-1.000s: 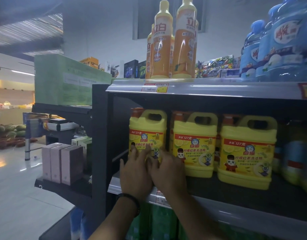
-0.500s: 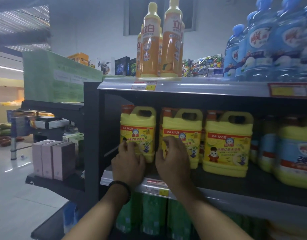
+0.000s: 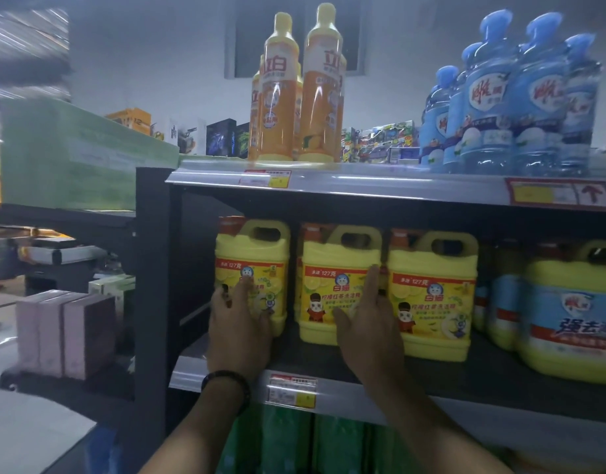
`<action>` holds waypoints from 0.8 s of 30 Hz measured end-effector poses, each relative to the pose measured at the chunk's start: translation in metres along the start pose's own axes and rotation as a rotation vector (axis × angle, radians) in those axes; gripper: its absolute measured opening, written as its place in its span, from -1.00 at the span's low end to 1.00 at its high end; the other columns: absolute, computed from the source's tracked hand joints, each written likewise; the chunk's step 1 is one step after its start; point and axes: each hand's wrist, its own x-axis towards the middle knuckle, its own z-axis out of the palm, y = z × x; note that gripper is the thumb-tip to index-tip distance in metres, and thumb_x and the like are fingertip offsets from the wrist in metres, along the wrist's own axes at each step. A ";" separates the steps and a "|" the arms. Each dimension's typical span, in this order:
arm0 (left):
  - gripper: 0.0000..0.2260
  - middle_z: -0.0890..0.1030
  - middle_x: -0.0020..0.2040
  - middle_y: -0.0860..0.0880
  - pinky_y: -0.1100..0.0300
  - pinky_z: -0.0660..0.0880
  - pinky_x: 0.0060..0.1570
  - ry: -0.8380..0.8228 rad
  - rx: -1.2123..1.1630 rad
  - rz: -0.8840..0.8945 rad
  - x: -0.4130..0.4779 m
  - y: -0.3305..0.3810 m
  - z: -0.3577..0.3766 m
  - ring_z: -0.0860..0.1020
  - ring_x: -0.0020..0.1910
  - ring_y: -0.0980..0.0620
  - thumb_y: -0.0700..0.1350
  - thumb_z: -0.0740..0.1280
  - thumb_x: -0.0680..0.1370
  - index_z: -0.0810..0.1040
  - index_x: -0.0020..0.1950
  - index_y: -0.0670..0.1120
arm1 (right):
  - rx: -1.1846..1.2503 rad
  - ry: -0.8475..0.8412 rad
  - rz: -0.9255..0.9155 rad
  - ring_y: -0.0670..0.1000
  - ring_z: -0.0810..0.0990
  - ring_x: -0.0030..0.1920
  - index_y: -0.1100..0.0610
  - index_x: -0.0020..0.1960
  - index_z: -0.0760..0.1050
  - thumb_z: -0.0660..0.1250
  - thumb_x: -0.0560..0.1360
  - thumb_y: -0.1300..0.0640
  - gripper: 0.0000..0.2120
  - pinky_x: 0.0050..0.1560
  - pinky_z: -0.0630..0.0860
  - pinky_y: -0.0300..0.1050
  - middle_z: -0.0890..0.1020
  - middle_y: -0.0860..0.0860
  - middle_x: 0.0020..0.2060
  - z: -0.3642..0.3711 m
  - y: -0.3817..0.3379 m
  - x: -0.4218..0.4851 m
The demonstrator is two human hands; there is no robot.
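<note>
Three yellow detergent jugs stand in a row on the middle shelf [image 3: 328,367]. My left hand [image 3: 240,323], with a dark wristband, lies flat with straight fingers against the front of the left jug [image 3: 252,265]. My right hand [image 3: 370,319] rests with straight fingers on the right front edge of the middle jug [image 3: 335,278], fingertips reaching the gap beside the right jug [image 3: 431,292]. Neither hand curls round a jug.
Tall orange bottles [image 3: 294,90] and blue bottles [image 3: 513,107] stand on the top shelf [image 3: 380,186]. Blue-labelled yellow jugs [image 3: 571,316] sit to the right. Green bottles [image 3: 287,439] fill the shelf below. A black upright [image 3: 151,285] borders the left; pink boxes [image 3: 65,330] lie beyond.
Both hands started together on the left jug. My right hand has moved right across the middle jug to its right edge. The left hand stays on the left jug.
</note>
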 end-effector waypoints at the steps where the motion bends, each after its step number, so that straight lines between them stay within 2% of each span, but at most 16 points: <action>1: -0.45 0.20 0.58 -0.03 -0.25 0.58 0.26 0.000 0.007 0.005 0.000 0.001 0.000 0.47 0.41 -0.25 0.00 0.43 0.58 0.27 0.49 0.25 | -0.011 -0.006 0.008 0.18 0.56 0.28 0.00 0.73 -0.30 0.39 0.64 -0.13 0.00 0.05 0.48 -0.02 0.50 0.19 0.34 -0.002 -0.001 0.002; 4: -0.48 0.21 0.56 -0.04 -0.24 0.60 0.22 0.006 0.013 0.014 0.000 0.005 0.001 0.47 0.42 -0.25 -0.04 0.41 0.59 0.29 0.47 0.22 | -0.044 -0.014 0.025 0.17 0.57 0.25 0.00 0.73 -0.28 0.40 0.64 -0.14 0.00 0.03 0.42 -0.07 0.53 0.20 0.31 -0.005 -0.003 0.005; 9: -0.46 0.23 0.54 -0.05 -0.22 0.62 0.21 0.004 0.002 0.031 -0.001 0.005 -0.001 0.47 0.41 -0.23 -0.07 0.44 0.55 0.30 0.45 0.20 | -0.187 -0.032 -0.021 0.17 0.60 0.24 0.01 0.73 -0.29 0.39 0.63 -0.17 0.01 0.09 0.55 -0.03 0.52 0.22 0.36 0.004 -0.012 0.009; 13: -0.44 0.24 0.52 -0.01 -0.22 0.63 0.19 0.000 0.005 0.028 -0.001 0.007 -0.003 0.47 0.39 -0.23 0.13 0.48 0.51 0.30 0.42 0.20 | -0.230 -0.025 -0.005 0.19 0.62 0.24 0.04 0.73 -0.27 0.45 0.59 -0.17 0.07 0.06 0.57 -0.01 0.53 0.23 0.35 0.010 -0.019 0.010; 16: -0.32 0.22 0.51 0.03 -0.25 0.62 0.18 -0.020 -0.005 0.012 -0.001 0.008 -0.004 0.46 0.41 -0.23 0.35 0.49 0.40 0.29 0.41 0.22 | -0.129 0.005 0.045 0.24 0.62 0.28 0.05 0.71 -0.12 0.53 0.54 -0.12 0.05 0.08 0.61 0.05 0.49 0.23 0.40 0.010 -0.017 0.008; 19: -0.21 0.22 0.51 -0.01 -0.27 0.63 0.16 -0.033 0.024 -0.012 0.000 0.009 -0.002 0.46 0.41 -0.26 0.40 0.54 0.31 0.27 0.40 0.19 | -0.058 0.006 0.081 0.30 0.61 0.30 0.09 0.64 0.00 0.59 0.49 -0.09 -0.01 0.12 0.63 0.11 0.44 0.25 0.41 0.014 -0.017 0.010; 24: -0.18 0.20 0.51 -0.10 -0.32 0.61 0.17 -0.042 0.056 -0.023 0.003 0.012 0.001 0.43 0.43 -0.32 0.38 0.56 0.30 0.24 0.39 0.14 | -0.017 -0.058 0.019 0.28 0.52 0.39 0.11 0.68 -0.06 0.59 0.48 -0.12 0.08 0.29 0.59 0.13 0.34 0.26 0.47 0.013 -0.012 0.009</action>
